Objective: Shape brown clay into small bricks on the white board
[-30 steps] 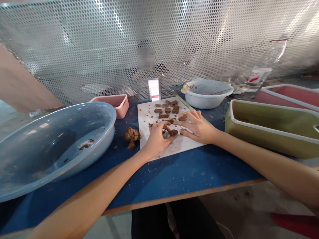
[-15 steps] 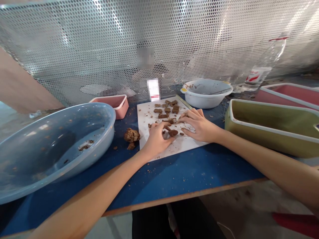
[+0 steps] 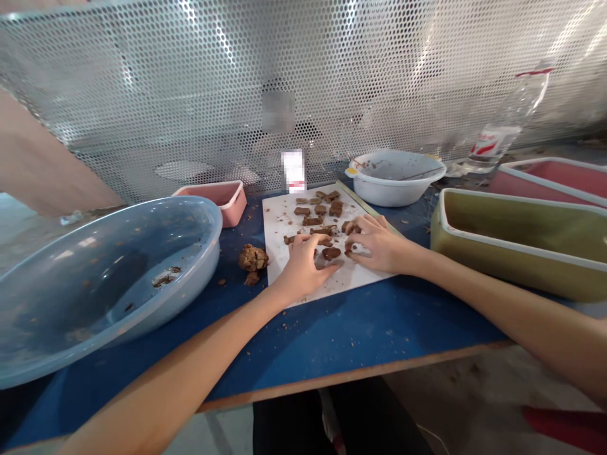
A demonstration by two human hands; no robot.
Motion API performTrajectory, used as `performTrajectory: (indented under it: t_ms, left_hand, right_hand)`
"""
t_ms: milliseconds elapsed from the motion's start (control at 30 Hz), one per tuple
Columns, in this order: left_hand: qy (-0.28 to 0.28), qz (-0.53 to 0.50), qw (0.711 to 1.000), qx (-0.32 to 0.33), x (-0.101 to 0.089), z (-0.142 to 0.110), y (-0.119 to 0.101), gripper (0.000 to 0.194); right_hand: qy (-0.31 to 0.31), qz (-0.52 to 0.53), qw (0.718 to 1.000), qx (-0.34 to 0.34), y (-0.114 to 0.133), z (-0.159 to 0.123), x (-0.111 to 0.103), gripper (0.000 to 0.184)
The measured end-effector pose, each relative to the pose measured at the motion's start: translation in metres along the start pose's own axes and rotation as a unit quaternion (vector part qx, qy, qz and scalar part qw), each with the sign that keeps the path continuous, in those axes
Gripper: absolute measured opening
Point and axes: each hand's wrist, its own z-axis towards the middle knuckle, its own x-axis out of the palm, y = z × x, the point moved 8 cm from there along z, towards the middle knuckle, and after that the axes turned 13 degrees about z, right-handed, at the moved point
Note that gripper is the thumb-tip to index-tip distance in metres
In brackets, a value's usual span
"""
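I log the brown lump (image 3: 331,253) lying lengthwise roughly left–right. Left hand (image 3: 303,265): thumb and fingers parted. Right hand (image 3: 377,245): fingertips partly hidden, grasp I cannot tell.

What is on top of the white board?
Brown pieces, some block-shaped, lie on the white board; the left hand and right hand are over it. Whatever lies beneath the hands is covered.

two hands (image 3: 303,268) (image 3: 379,246), one white sheet (image 3: 277,227), two basins (image 3: 208,253) (image 3: 398,193), three tubs (image 3: 233,207) (image 3: 497,272) (image 3: 569,180), one clear bottle (image 3: 496,142)
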Motion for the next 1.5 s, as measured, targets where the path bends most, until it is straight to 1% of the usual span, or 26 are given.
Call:
performTrajectory:
  t_ms: [67, 200, 367, 600, 800, 933, 1000, 1100, 1233, 1500]
  left_hand:
    - [0.000, 0.002, 1.000, 0.001, 0.000, 0.000, 0.000, 0.062]
    - [0.001, 0.017, 1.000, 0.012, 0.001, -0.001, -0.002, 0.058]
    - [-0.002, 0.023, 1.000, 0.021, 0.002, -0.001, -0.003, 0.059]
    - [0.000, 0.021, 1.000, 0.016, 0.003, -0.001, -0.001, 0.060]
    - [-0.007, 0.018, 0.999, 0.027, 0.001, -0.002, -0.005, 0.057]
    - [0.003, 0.021, 1.000, 0.021, 0.003, -0.002, -0.002, 0.056]
    - [0.007, 0.021, 1.000, 0.018, 0.004, -0.002, -0.001, 0.057]
    - [0.001, 0.017, 0.999, 0.030, 0.004, -0.001, -0.003, 0.057]
    - [0.001, 0.017, 0.999, 0.033, 0.002, -0.001, -0.006, 0.057]
    - [-0.003, 0.012, 0.999, 0.036, -0.001, -0.001, -0.008, 0.055]
  right_hand:
    - [-0.014, 0.028, 0.999, -0.009, 0.003, 0.001, -0.005, 0.010]
    - [-0.032, 0.094, 0.994, -0.038, 0.010, 0.002, -0.011, 0.003]
    - [-0.047, 0.131, 0.988, -0.064, 0.019, 0.001, -0.012, 0.006]
    - [-0.044, 0.165, 0.984, -0.053, 0.021, 0.001, -0.014, 0.010]
    - [-0.042, 0.184, 0.980, -0.053, 0.023, 0.001, -0.016, 0.007]
    - [-0.047, 0.189, 0.980, -0.044, 0.024, 0.000, -0.015, 0.008]
    - [-0.055, 0.185, 0.981, -0.035, 0.023, 0.000, -0.013, 0.011]
    - [-0.062, 0.174, 0.982, -0.032, 0.024, 0.000, -0.010, 0.012]
    - [-0.061, 0.158, 0.985, -0.041, 0.026, 0.000, -0.007, 0.010]
    - [-0.055, 0.148, 0.987, -0.036, 0.024, 0.000, -0.001, 0.017]
